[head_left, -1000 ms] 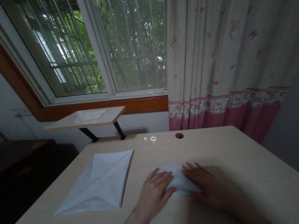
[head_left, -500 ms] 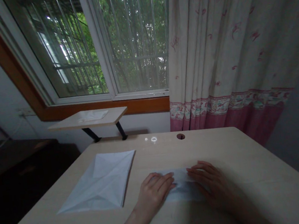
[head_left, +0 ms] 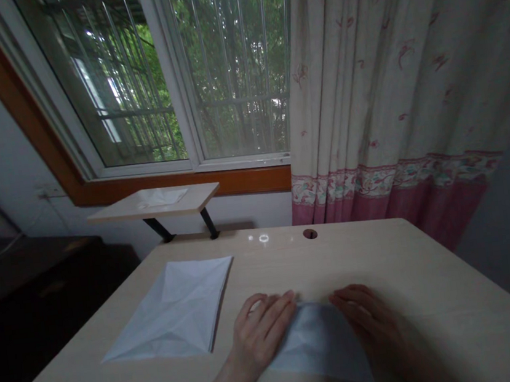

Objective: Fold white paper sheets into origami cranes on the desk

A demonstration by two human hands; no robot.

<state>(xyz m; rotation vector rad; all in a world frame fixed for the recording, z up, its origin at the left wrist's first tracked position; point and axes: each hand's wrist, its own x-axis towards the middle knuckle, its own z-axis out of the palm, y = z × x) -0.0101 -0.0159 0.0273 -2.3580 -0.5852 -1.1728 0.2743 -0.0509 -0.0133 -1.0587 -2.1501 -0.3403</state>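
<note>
On the near part of the desk (head_left: 413,270), a pale sheet (head_left: 320,344) lies between the left hand (head_left: 259,334) and the right hand (head_left: 371,322), spreading from the fingertips toward the person. The left fingers are bent and close together, their tips at its far left corner; the right fingers curl at its far right corner. Whether either set pinches the sheet or merely rests on it, one cannot tell. A white stack (head_left: 172,313) lies apart, left of the left hand.
</note>
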